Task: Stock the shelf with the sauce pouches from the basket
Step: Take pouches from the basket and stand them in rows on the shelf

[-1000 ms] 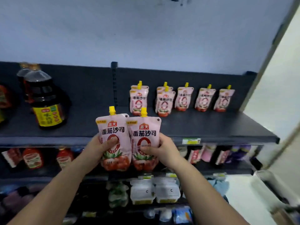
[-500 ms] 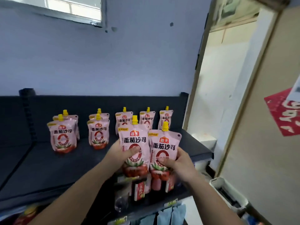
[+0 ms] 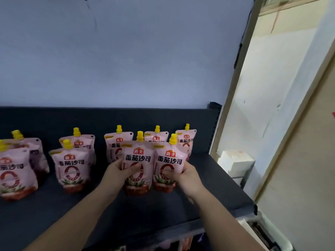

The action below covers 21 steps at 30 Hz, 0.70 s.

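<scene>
upright at the right end of the shelf (image 3: 208,189), the left pouch (image 3: 138,160) is gripped at mid-height by the left hand (image 3: 117,172), thumb across its front; touching it, the right pouch (image 3: 169,160) is gripped likewise by the right hand (image 3: 185,175).

Two held pouches (image 3: 152,163) side by side, before back-row pouches (image 3: 155,136) on shelf (image 3: 208,187).

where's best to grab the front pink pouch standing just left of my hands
Pinch the pink yellow-capped sauce pouch across its flat upper body, below the cap, coming from the front and spanning edge to edge. It stands upright, label forward, side edges free, while a second pink pouch crowds its back.
</scene>
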{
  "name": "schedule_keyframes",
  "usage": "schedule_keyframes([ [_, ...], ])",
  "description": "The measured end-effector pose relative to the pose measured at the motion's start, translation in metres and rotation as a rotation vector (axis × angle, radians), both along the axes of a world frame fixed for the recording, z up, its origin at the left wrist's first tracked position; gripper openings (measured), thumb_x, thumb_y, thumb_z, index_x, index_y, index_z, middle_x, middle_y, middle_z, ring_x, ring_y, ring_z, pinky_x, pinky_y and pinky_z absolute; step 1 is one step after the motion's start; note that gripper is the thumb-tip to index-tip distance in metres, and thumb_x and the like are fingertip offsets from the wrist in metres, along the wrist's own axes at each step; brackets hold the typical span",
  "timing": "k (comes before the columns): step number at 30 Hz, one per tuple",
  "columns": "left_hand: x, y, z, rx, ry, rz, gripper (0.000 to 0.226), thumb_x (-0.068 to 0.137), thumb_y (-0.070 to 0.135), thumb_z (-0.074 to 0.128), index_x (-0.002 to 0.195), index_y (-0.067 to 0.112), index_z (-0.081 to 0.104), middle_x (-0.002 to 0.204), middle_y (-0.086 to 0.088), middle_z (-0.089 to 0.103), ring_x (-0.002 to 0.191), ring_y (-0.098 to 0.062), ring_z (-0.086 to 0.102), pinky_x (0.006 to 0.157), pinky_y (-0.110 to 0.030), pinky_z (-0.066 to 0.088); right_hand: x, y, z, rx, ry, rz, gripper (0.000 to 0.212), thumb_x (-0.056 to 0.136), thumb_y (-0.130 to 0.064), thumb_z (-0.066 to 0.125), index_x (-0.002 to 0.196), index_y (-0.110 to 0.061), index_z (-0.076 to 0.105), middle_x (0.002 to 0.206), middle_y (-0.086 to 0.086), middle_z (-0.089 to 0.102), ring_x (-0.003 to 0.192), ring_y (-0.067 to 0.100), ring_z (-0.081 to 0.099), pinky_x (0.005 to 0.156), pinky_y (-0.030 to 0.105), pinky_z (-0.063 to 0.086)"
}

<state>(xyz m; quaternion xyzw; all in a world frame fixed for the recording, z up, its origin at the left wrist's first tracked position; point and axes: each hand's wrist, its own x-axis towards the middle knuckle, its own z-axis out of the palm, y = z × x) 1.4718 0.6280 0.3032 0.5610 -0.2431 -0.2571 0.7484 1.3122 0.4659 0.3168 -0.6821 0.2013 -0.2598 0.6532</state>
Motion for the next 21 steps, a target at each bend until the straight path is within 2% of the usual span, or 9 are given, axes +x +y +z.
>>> schedule_keyframes([
  [2, 0.009, -0.002, -0.004, 0.004, -0.024, 0.075, 0.035, 0.064, 0.022, 0.081, 0.098, 0.018, 0.073, 0.098, -0.004, 0.079, 0.089, -0.019, 0.075, 0.070, -0.030, 0.059, 0.024, -0.011, -0.008, 0.017, -0.010, 0.044, 0.035, 0.077, 0.007, 0.076, 0.108, -0.009, 0.071, 0.102, 0.005, 0.078, 0.096, 0.020, 0.074, 0.080, 0.031, 0.061],
  [5, 0.018, 0.002, -0.011, 0.027, -0.035, 0.193, 0.023, 0.074, 0.009, 0.079, 0.094, 0.019, 0.074, 0.094, -0.001, 0.079, 0.084, -0.014, 0.076, 0.062, -0.021, 0.058, 0.054, -0.021, -0.016, 0.038, 0.022, 0.106, 0.031, 0.077, 0.005, 0.077, 0.100, -0.015, 0.071, 0.098, 0.002, 0.079, 0.092, 0.015, 0.075, 0.078, 0.030, 0.061],
  [9, 0.030, 0.010, -0.022, 0.053, -0.052, 0.277, 0.032, 0.068, 0.012, 0.081, 0.099, 0.013, 0.073, 0.096, -0.007, 0.079, 0.085, -0.020, 0.076, 0.065, -0.026, 0.060, 0.081, -0.028, -0.030, 0.042, 0.075, 0.204, 0.034, 0.074, 0.001, 0.081, 0.100, -0.018, 0.073, 0.098, -0.001, 0.079, 0.095, 0.016, 0.074, 0.084, 0.035, 0.058],
  [12, 0.034, 0.010, -0.035, 0.065, -0.010, 0.312, 0.025, 0.074, -0.002, 0.077, 0.094, 0.011, 0.072, 0.094, -0.011, 0.078, 0.080, -0.019, 0.076, 0.062, -0.025, 0.059, 0.091, -0.031, -0.045, 0.011, 0.140, 0.256, 0.035, 0.074, 0.001, 0.081, 0.097, -0.022, 0.071, 0.091, -0.008, 0.079, 0.090, 0.007, 0.073, 0.083, 0.029, 0.059],
  [15, 0.037, 0.012, -0.044, 0.174, -0.068, 0.263, 0.036, 0.074, -0.006, 0.077, 0.103, 0.012, 0.068, 0.095, -0.003, 0.079, 0.087, -0.016, 0.075, 0.065, -0.020, 0.058, 0.094, -0.034, -0.055, -0.002, 0.162, 0.306, 0.038, 0.075, 0.002, 0.080, 0.102, -0.022, 0.069, 0.094, -0.009, 0.078, 0.092, 0.005, 0.072, 0.078, 0.021, 0.058],
  [18, 0.036, 0.020, -0.050, 0.336, -0.226, 0.197, 0.059, 0.066, -0.010, 0.082, 0.115, 0.014, 0.059, 0.100, 0.001, 0.076, 0.093, -0.004, 0.070, 0.071, -0.013, 0.054, 0.093, -0.038, -0.056, -0.068, 0.216, 0.378, 0.052, 0.073, 0.000, 0.081, 0.117, -0.021, 0.064, 0.110, -0.004, 0.074, 0.104, 0.012, 0.069, 0.090, 0.031, 0.056],
  [21, 0.036, 0.022, -0.050, 0.399, -0.316, 0.268, 0.062, 0.065, -0.009, 0.084, 0.117, 0.013, 0.058, 0.103, 0.008, 0.069, 0.088, 0.009, 0.066, 0.070, -0.004, 0.049, 0.091, -0.045, -0.060, -0.115, 0.243, 0.352, 0.048, 0.071, -0.004, 0.085, 0.109, -0.028, 0.067, 0.103, -0.010, 0.075, 0.100, 0.007, 0.068, 0.087, 0.027, 0.057],
])
